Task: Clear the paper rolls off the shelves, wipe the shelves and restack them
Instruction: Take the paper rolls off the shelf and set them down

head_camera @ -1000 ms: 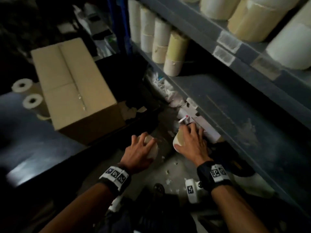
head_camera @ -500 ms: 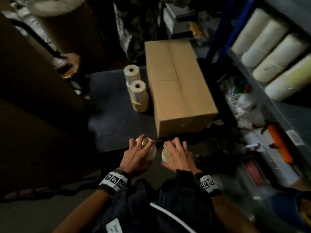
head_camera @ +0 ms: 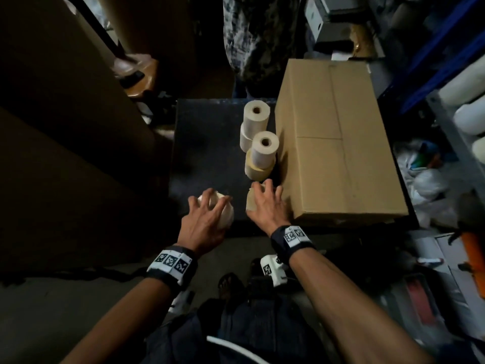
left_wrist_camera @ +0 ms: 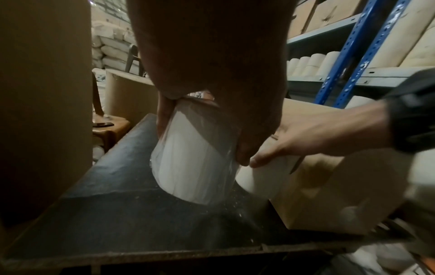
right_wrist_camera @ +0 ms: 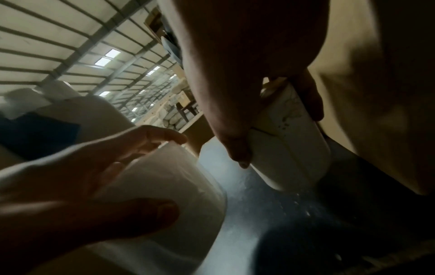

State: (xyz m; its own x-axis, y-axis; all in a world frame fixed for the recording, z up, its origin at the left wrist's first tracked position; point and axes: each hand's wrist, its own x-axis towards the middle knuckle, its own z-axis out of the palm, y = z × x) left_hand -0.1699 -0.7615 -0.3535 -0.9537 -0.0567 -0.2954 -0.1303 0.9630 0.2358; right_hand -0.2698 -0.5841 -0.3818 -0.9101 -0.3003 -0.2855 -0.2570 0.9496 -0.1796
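Note:
My left hand (head_camera: 207, 208) grips a white paper roll (head_camera: 226, 211) from above, just over the near edge of a dark platform (head_camera: 204, 143). In the left wrist view that roll (left_wrist_camera: 195, 163) stands upright with its base at the surface. My right hand (head_camera: 265, 203) grips a cream roll (head_camera: 251, 199) right beside the cardboard box (head_camera: 338, 143); the right wrist view shows this roll (right_wrist_camera: 287, 141) between thumb and fingers. Two stacks of rolls (head_camera: 258, 143) stand on the platform behind my hands. More rolls (head_camera: 464, 101) lie on the shelf at the right.
The big cardboard box fills the platform's right half. Large brown boxes (head_camera: 65, 114) wall off the left. A blue shelf upright (head_camera: 430, 48) and plastic bags (head_camera: 425, 177) lie to the right. Someone in patterned clothing (head_camera: 259, 35) stands behind the platform.
I have turned from the shelf to the platform, carrying one roll in each hand. Both hands have moved forward and lowered the rolls onto its near edge.

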